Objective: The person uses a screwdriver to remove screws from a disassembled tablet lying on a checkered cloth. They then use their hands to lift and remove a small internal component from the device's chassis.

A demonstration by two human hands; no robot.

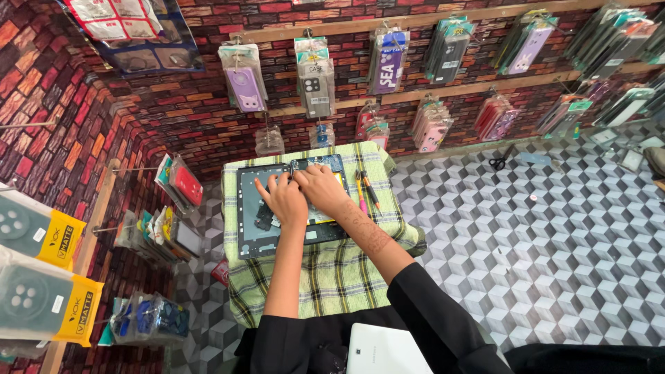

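An opened tablet lies face down on a green checked cloth, its dark inner frame and blue circuit board exposed. My left hand rests flat on the tablet's middle, fingers spread toward the far edge. My right hand presses on the upper part beside it, fingertips near the circuit board. The two hands touch each other. Whether either one pinches a small part is hidden.
Screwdrivers and a pink tool lie on the cloth right of the tablet. A white tablet back cover rests on my lap. Scissors lie on the patterned floor. Packaged phone cases hang on the brick-pattern walls.
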